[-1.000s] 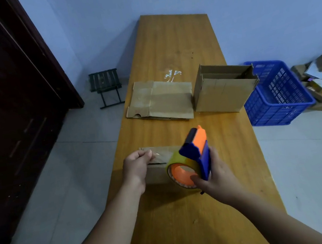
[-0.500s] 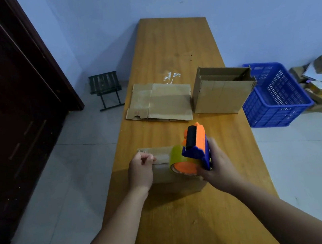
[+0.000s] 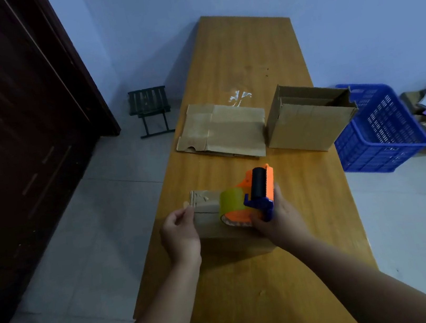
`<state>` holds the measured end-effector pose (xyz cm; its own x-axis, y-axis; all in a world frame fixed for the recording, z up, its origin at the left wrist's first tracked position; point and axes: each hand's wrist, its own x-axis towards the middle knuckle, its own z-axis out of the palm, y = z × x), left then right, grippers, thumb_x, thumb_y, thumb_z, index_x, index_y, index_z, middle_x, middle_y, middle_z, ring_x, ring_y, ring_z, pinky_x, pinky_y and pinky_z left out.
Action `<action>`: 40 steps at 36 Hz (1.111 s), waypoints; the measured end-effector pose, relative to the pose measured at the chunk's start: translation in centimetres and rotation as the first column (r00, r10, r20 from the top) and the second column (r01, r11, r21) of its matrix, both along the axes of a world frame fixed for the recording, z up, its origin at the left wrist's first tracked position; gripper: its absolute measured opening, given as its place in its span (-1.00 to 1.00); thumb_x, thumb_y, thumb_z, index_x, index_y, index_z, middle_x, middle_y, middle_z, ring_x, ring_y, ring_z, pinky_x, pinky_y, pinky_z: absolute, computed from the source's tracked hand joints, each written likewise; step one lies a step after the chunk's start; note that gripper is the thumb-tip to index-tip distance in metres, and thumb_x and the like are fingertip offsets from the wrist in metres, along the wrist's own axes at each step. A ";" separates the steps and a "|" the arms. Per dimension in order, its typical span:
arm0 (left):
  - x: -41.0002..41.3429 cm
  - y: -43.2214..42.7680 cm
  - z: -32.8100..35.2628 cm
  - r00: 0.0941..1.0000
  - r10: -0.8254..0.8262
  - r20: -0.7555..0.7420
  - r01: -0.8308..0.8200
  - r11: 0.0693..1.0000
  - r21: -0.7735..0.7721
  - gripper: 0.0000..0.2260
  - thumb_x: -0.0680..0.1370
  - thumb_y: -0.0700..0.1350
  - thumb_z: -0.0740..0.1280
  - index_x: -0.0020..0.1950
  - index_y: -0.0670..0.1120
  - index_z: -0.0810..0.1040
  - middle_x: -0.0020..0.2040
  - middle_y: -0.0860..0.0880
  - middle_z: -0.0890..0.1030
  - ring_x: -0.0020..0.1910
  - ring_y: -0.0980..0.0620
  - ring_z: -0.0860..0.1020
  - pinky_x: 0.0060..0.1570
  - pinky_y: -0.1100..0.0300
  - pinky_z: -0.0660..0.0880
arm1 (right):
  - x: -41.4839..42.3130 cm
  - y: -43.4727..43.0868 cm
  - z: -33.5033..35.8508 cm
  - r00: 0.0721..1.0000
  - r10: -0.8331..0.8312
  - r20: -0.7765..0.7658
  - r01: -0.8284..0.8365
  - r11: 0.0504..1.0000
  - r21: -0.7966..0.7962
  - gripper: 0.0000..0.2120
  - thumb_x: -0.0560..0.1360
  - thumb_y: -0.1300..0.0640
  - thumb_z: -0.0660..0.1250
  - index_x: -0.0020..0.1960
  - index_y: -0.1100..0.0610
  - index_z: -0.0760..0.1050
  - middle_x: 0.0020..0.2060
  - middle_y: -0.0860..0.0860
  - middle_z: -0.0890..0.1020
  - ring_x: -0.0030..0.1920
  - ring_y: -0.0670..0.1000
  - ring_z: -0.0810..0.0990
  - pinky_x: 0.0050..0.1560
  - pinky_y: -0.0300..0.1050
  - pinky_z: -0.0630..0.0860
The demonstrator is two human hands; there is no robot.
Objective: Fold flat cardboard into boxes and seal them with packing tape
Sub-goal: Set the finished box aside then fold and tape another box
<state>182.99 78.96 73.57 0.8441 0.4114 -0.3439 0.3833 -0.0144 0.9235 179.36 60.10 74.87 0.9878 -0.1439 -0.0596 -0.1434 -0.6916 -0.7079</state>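
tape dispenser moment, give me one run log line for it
step: taping box | right hand: holds tape dispenser on box | left hand: pinches tape end at box's left edge

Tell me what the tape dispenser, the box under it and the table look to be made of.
Tape dispenser: moulded plastic, smooth orange and blue body, black roller.
Box: brown corrugated cardboard, matte, creased flaps.
Table: wood or wood-look laminate; grain and a slight sheen, so I cannot tell which.
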 end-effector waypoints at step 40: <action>2.9 1.3 -1.3 0.958 -0.013 -0.288 0.001 0.999 -0.043 -0.71 0.56 -0.04 0.34 -0.29 -0.18 0.49 -0.28 -0.11 0.56 -0.30 -0.02 0.53 -0.32 0.12 0.48 | 1.1 2.5 0.3 0.997 0.046 0.057 -0.045 0.999 -0.029 -0.45 0.49 -0.01 0.38 0.37 0.02 0.22 0.04 -0.21 0.39 0.05 -0.20 0.43 0.08 -0.16 0.50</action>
